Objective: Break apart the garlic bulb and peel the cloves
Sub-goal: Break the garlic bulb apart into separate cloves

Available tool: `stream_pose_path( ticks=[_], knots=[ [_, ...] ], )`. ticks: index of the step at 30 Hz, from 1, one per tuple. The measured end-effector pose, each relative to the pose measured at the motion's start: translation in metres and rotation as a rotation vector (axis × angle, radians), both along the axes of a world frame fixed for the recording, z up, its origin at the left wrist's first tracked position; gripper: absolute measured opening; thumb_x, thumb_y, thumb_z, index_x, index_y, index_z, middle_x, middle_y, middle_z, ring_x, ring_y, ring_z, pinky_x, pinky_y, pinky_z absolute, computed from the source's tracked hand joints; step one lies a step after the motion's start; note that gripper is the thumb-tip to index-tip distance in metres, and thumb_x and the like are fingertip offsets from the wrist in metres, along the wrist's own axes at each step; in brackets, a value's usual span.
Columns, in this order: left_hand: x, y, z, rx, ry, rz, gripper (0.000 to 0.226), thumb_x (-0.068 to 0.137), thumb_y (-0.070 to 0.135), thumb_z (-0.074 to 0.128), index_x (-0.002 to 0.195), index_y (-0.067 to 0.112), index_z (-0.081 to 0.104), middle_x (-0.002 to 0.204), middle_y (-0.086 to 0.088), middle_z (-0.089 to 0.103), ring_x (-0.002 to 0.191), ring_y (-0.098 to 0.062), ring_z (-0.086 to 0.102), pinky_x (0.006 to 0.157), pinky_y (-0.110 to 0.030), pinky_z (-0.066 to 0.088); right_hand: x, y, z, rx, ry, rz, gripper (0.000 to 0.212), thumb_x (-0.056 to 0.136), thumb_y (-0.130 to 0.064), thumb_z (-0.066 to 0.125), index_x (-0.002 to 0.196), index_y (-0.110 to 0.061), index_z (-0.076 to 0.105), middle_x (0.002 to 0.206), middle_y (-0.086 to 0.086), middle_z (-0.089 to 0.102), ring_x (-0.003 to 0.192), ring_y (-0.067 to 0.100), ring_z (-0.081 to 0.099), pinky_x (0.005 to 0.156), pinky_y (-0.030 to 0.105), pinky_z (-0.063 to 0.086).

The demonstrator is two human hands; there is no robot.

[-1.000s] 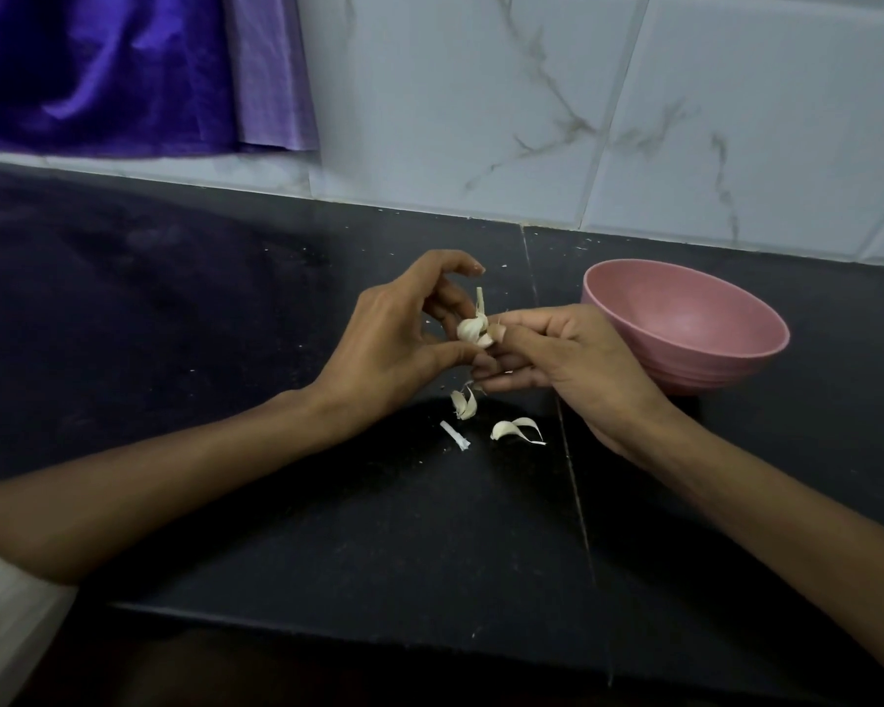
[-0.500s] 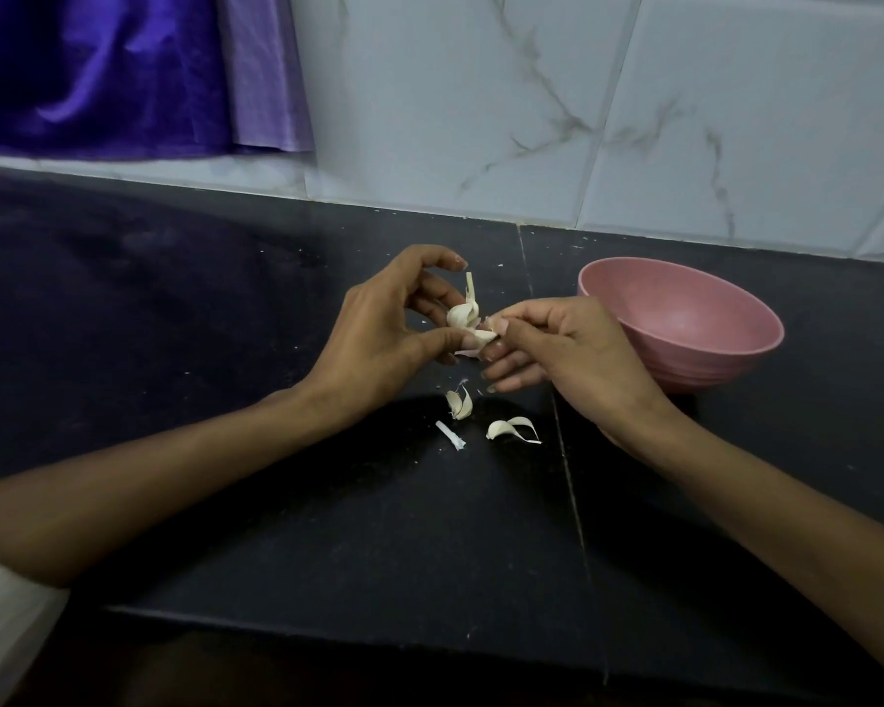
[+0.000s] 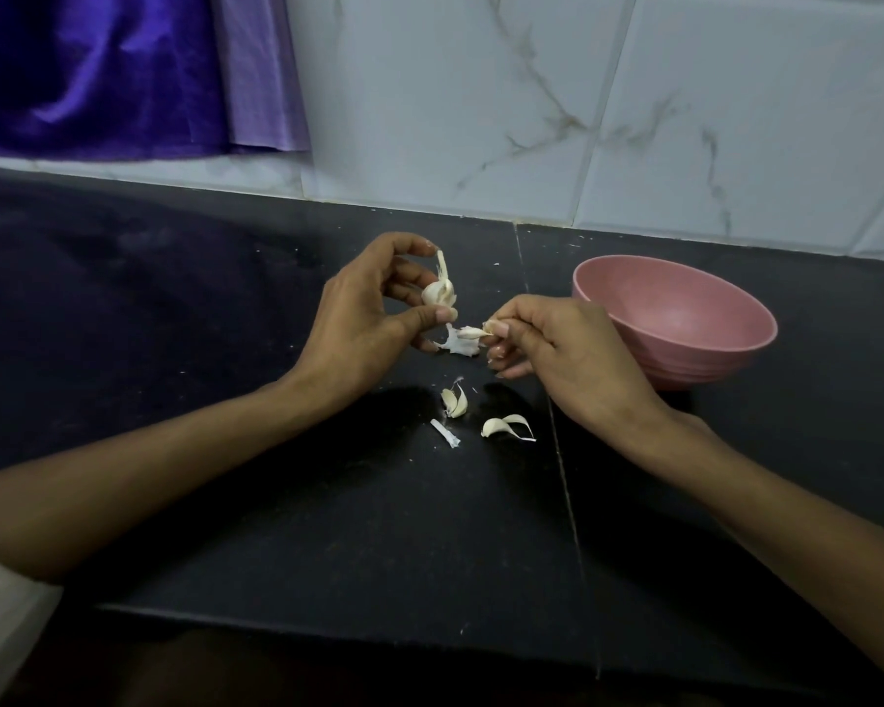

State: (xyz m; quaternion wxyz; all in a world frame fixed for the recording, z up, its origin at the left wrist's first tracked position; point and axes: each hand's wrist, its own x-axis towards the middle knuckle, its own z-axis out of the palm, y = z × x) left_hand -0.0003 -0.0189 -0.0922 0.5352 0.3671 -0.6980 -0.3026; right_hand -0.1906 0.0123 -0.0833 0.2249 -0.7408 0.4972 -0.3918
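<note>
Garlic bulb (image 3: 439,293) pinched in left hand (image 3: 363,318) above counter (image 3: 225,349). Pulled-off clove (image 3: 473,333) gripped by right hand (image 3: 557,349), papery skin trailing. Risk: clove could be dropped beside bowl (image 3: 710,349) if skin tears suddenly; loose peels (image 3: 506,427) could be scattered.

Dim, soft light; warped edges

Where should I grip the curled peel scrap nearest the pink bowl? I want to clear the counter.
Judging by its pose, pinch the curled peel scrap at the raised arch of its thin strip, coming from above. Its plump left end lies on the counter, but the arch looks lifted, leaving room for fingertips on both sides.
</note>
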Motion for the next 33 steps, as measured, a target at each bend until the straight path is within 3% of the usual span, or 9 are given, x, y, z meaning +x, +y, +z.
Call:
stream_pose_path(
  ticks=[3,5,7,9,14,18,21,29,33],
  knots=[
    [0.002,0.001,0.002,-0.030,-0.021,0.019,0.053,0.075,0.003,0.080,0.119,0.015,0.053,0.094,-0.005,0.065,0.081,-0.014,0.066,0.056,-0.032,0.060,-0.001,0.000,0.001,-0.079,0.075,-0.001,0.017,0.099,-0.010,0.057,0.093,-0.012,0.073,0.076,-0.002,0.071,0.074,0.013,0.071,0.075,0.036,0.060],
    [0.000,0.004,0.003,-0.071,-0.055,0.016,0.057,0.074,0.007,0.082,0.121,0.015,0.053,0.095,-0.004,0.066,0.081,-0.014,0.067,0.056,-0.028,0.059,0.000,0.002,0.001,-0.124,0.137,-0.001,0.012,0.094,-0.012,0.065,0.100,-0.012,0.075,0.084,-0.004,0.074,0.076,0.006,0.070,0.075,0.026,0.058],
    [-0.002,0.007,0.003,-0.114,-0.105,0.019,0.063,0.073,0.010,0.083,0.127,0.014,0.052,0.096,-0.002,0.067,0.080,-0.012,0.067,0.057,-0.025,0.058,0.001,0.003,0.002,-0.125,0.165,-0.026,0.025,0.088,-0.014,0.072,0.113,-0.013,0.072,0.096,-0.003,0.073,0.081,0.003,0.069,0.078,0.019,0.056],
    [-0.002,0.008,0.003,-0.148,-0.144,0.026,0.068,0.073,0.012,0.084,0.132,0.015,0.050,0.098,-0.001,0.068,0.080,-0.012,0.067,0.059,-0.025,0.059,0.001,0.003,0.003,-0.092,0.120,-0.050,0.036,0.086,-0.017,0.074,0.122,-0.013,0.068,0.102,-0.003,0.072,0.086,0.003,0.069,0.082,0.021,0.056],
    [-0.001,0.011,0.002,-0.200,-0.232,0.011,0.071,0.074,0.015,0.083,0.135,0.016,0.048,0.099,0.004,0.066,0.081,-0.013,0.066,0.061,-0.032,0.059,0.003,0.003,0.003,0.143,-0.198,0.071,0.023,0.092,-0.021,0.067,0.113,-0.013,0.073,0.094,0.005,0.076,0.092,0.017,0.073,0.088,0.040,0.058],
    [-0.003,0.014,0.002,-0.234,-0.281,-0.003,0.072,0.072,0.012,0.084,0.134,0.015,0.048,0.097,0.007,0.062,0.081,-0.013,0.065,0.061,-0.031,0.058,0.004,0.007,0.004,0.253,-0.345,0.155,0.023,0.098,-0.013,0.057,0.114,-0.006,0.071,0.099,0.019,0.074,0.092,0.023,0.070,0.091,0.043,0.057],
    [-0.003,0.015,0.002,-0.238,-0.284,-0.018,0.075,0.070,0.014,0.085,0.134,0.015,0.048,0.097,0.004,0.062,0.081,-0.015,0.065,0.063,-0.030,0.058,0.004,0.008,0.004,0.282,-0.367,0.183,0.023,0.100,-0.010,0.053,0.114,-0.004,0.070,0.100,0.029,0.069,0.086,0.023,0.067,0.091,0.044,0.057],
    [-0.003,0.013,0.002,-0.245,-0.313,-0.015,0.075,0.071,0.005,0.085,0.135,0.016,0.047,0.099,0.000,0.063,0.083,-0.016,0.065,0.065,-0.032,0.058,0.003,0.006,0.002,0.320,-0.396,0.174,0.022,0.098,-0.012,0.056,0.110,-0.005,0.073,0.098,0.022,0.073,0.087,0.024,0.069,0.087,0.041,0.059],
    [-0.003,0.014,0.003,-0.272,-0.344,-0.001,0.076,0.069,0.008,0.086,0.134,0.016,0.049,0.095,0.003,0.063,0.081,-0.014,0.064,0.065,-0.027,0.056,0.005,0.009,0.005,0.331,-0.404,0.184,0.022,0.095,-0.014,0.059,0.108,-0.003,0.073,0.099,0.029,0.070,0.086,0.024,0.068,0.084,0.037,0.060]
  ],
)
